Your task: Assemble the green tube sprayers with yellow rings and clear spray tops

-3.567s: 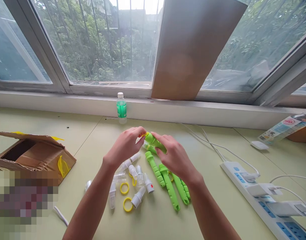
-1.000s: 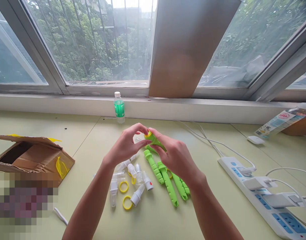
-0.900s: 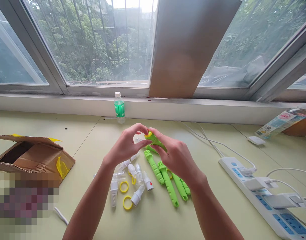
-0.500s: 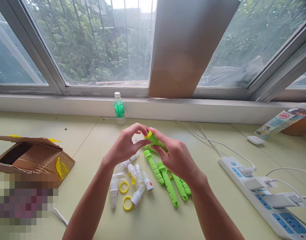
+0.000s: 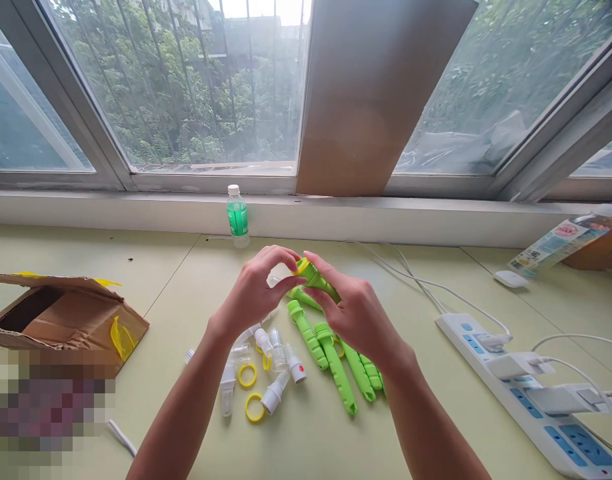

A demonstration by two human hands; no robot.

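Observation:
My right hand (image 5: pixel 353 313) is wrapped round a green ribbed handle (image 5: pixel 320 280), held above the table. My left hand (image 5: pixel 256 290) pinches a yellow ring (image 5: pixel 301 266) at the handle's threaded top end. Below the hands, several more green handles (image 5: pixel 331 357) lie side by side on the table. To their left lie several clear and white plastic parts (image 5: pixel 276 363) and loose yellow rings (image 5: pixel 247 375).
An open cardboard box (image 5: pixel 61 320) with yellow bags sits at the left. A small green-labelled bottle (image 5: pixel 237 217) stands by the window sill. A white power strip (image 5: pixel 531 393) with plugs and cables lies at the right. A packet (image 5: pixel 561 247) leans at the far right.
Both hands have stayed together at the handle's top. The handle tip has tilted up slightly and my left fingers have shifted round the yellow ring.

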